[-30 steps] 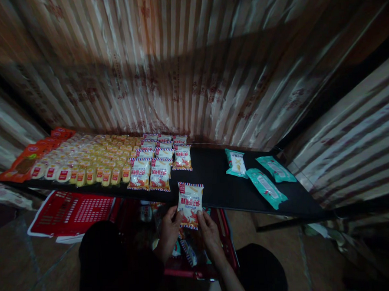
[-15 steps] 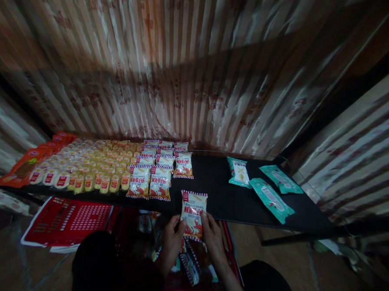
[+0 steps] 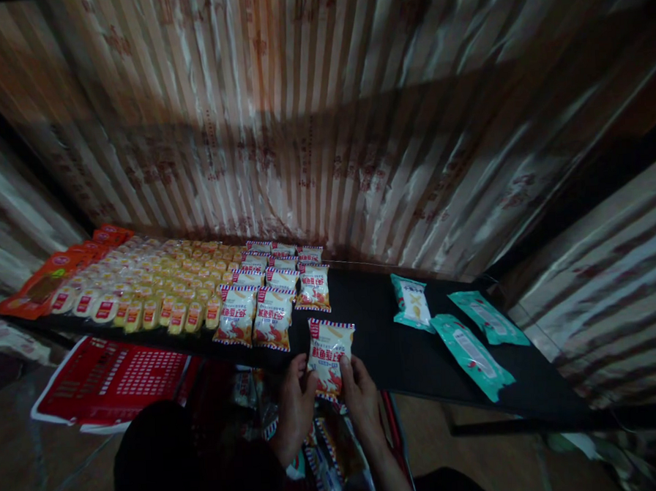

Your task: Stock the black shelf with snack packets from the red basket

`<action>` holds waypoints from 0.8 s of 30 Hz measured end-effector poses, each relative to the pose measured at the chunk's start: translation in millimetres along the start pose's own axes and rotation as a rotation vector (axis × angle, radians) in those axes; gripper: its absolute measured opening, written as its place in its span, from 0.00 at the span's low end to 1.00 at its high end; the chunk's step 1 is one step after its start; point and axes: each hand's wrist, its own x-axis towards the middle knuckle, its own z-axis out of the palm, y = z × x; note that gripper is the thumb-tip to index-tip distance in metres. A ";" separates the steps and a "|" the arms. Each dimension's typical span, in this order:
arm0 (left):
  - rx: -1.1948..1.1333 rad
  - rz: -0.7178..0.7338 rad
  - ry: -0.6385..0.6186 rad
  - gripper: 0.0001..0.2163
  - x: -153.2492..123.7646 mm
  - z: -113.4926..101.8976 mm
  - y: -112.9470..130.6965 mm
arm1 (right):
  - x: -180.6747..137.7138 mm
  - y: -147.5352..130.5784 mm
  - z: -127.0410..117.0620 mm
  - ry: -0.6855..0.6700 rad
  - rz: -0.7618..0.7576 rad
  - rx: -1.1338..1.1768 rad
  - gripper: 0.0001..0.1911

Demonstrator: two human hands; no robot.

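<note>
A white and orange snack bag (image 3: 331,351) with a striped top edge is held upright at the shelf's front edge. My left hand (image 3: 296,401) grips its lower left side, thumb in front. On its right side my right hand (image 3: 361,397) pinches it the same way. Just behind and to the left, several matching snack bags (image 3: 274,318) lie in rows on the black shelf (image 3: 365,317). Below my hands is a red basket (image 3: 392,425) with more striped-edge packets (image 3: 324,465) in it, partly hidden by my arms.
Rows of small yellow-and-white packaged items (image 3: 143,284) and orange packets (image 3: 47,278) cover the shelf's left part. Three teal packets (image 3: 474,355) lie at the right. A red and white bag (image 3: 115,377) is under the shelf at left. Corrugated sheeting (image 3: 300,130) stands behind.
The view has shifted slightly, so the shelf goods sit a little lower and further right. Both hands keep hold of the snack bag, which is slightly nearer the shelf's front edge.
</note>
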 end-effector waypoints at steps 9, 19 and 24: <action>0.185 0.101 0.020 0.16 11.3 5.8 3.6 | 17.0 -2.4 0.1 0.001 -0.017 -0.080 0.32; 0.354 0.304 -0.015 0.21 12.1 13.1 -3.7 | 42.1 16.3 5.6 -0.017 -0.063 -0.159 0.33; 0.427 0.322 -0.070 0.24 15.6 14.4 -10.4 | 50.8 16.0 9.6 -0.010 -0.081 -0.235 0.33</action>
